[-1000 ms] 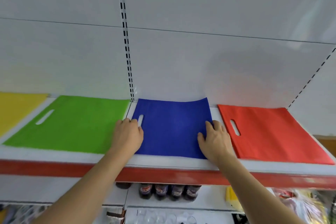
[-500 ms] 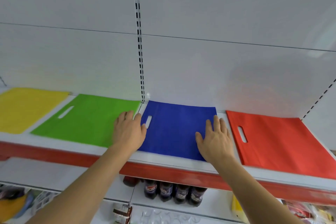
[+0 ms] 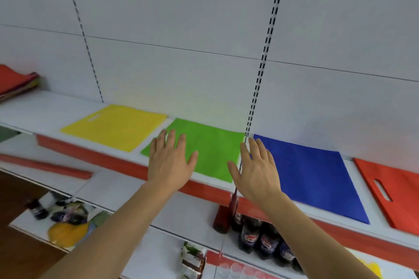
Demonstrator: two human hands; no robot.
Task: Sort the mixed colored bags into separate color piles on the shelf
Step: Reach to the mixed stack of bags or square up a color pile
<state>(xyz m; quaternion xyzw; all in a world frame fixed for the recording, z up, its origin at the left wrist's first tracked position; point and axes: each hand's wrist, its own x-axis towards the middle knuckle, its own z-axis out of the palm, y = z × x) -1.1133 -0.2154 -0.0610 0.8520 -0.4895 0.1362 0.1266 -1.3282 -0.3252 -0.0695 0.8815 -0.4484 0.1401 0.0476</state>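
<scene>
Both forearms reach up and forward from the bottom of the view, palms turned away toward the shelf (image 3: pixel 56 110). The left hand (image 3: pixel 169 163) has its fingers straight and slightly spread, and its fingertips overlap the near left part of the green bag (image 3: pixel 210 154); whether they touch it or hover just above cannot be told. The right hand (image 3: pixel 256 172) is likewise flat and spread, holding nothing, raised over the gap between the green bag and the blue bag (image 3: pixel 310 176). The bags lie flat in a row along the shelf (one of each colour): yellow bag (image 3: pixel 115 127), green, blue, then the red bag (image 3: pixel 394 190) at the right edge. A mixed stack of bags (image 3: pixel 15 81) sits far left on the same shelf. Dark bottles (image 3: pixel 260 238) stand on the shelf below.
</scene>
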